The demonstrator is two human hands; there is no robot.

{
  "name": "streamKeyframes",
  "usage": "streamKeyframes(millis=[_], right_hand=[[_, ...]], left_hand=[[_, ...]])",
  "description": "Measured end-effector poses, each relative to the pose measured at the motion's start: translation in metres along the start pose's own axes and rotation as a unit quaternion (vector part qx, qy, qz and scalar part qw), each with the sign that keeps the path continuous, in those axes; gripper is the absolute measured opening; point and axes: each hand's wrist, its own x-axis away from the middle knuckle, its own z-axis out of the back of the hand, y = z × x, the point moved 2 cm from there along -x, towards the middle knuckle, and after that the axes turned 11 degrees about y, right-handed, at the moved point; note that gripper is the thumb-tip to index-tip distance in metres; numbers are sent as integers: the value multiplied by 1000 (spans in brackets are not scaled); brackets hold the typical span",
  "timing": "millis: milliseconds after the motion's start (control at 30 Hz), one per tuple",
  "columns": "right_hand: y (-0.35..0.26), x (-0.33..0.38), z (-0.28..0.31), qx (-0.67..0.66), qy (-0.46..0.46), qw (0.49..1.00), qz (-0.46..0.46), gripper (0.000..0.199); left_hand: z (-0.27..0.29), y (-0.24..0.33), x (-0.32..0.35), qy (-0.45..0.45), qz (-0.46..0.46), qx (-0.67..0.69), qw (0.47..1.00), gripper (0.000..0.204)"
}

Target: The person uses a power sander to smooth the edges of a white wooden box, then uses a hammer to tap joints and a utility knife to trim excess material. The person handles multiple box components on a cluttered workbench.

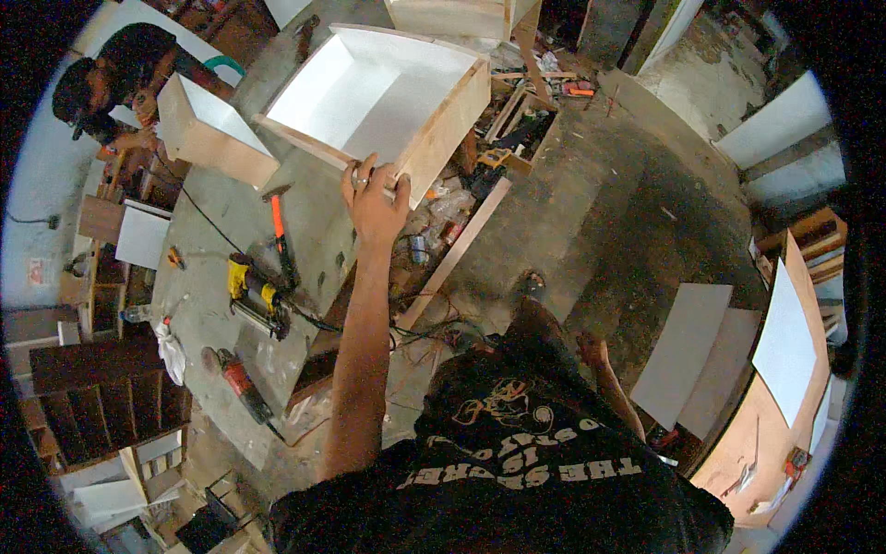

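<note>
A shallow wooden drawer box [441, 137] with a white inside rests on the workbench at the top middle, open side up. My left hand [377, 198] grips its near corner, with the fingers bent over the edge and the thumb against the outer side. Down beside my body hangs my right hand [592, 350], its fingers loosely apart and nothing visible in them. A hammer [279, 226] with an orange and black handle lies on the bench left of my left forearm. Closer to me is a yellow and black nail gun [254, 294].
An angle grinder [242, 383] lies on the workbench [318, 231]. At the far left, a co-worker [120, 78] bends over a smaller wooden box [214, 138]. Cables, scraps and a crate of tools [521, 129] sit right of the bench. Panels [688, 355] lean at the right.
</note>
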Motion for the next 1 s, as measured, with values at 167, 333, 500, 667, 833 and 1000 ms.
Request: streamKeyframes(millis=[167, 333, 500, 667, 833, 1000], right_hand=[[3, -7, 30, 72, -73, 995, -2, 45], [-31, -99, 92, -61, -111, 991, -42, 53], [-127, -204, 145, -374, -150, 911, -84, 60], [-269, -283, 162, -268, -72, 960, 48, 58], [-317, -315, 112, -173, -207, 950, 158, 66], [-274, -310, 80, 91, -228, 966, 83, 64]], left_hand=[[-4, 7, 5, -15, 40, -13, 999, 25], [-4, 15, 0, -74, 56, -59, 994, 26], [-10, 13, 6, -51, 48, -83, 994, 24], [-25, 11, 18, 12, 279, 54, 959, 26], [-28, 32, 15, -31, 253, -102, 962, 35], [-33, 51, 5, -56, 192, -147, 969, 30]])
